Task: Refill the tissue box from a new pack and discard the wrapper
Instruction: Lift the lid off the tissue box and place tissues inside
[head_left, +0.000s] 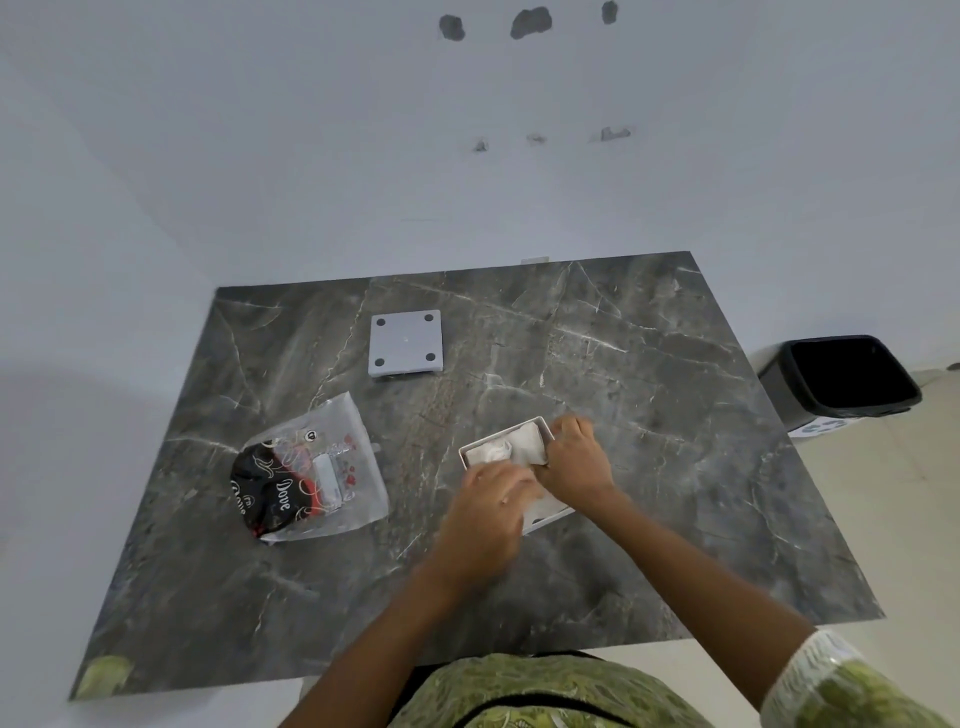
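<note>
A white open tissue box (540, 427) lies on the dark marble table (649, 467), right of centre. White tissues (511, 447) sit inside it. My left hand (488, 514) presses down on the near part of the tissues, fingers curled over them. My right hand (574, 460) grips the box's right rim and the tissues' edge. The box's near half is hidden under both hands. A flat white lid or base plate (405, 343) with dark corner dots lies farther back. The clear plastic wrapper (317, 473) with black and red print lies crumpled to the left.
A black waste bin (841, 379) stands on the floor off the table's right edge. A plain white wall rises behind the table. A small yellow-green thing (106, 675) sits at the table's near left corner.
</note>
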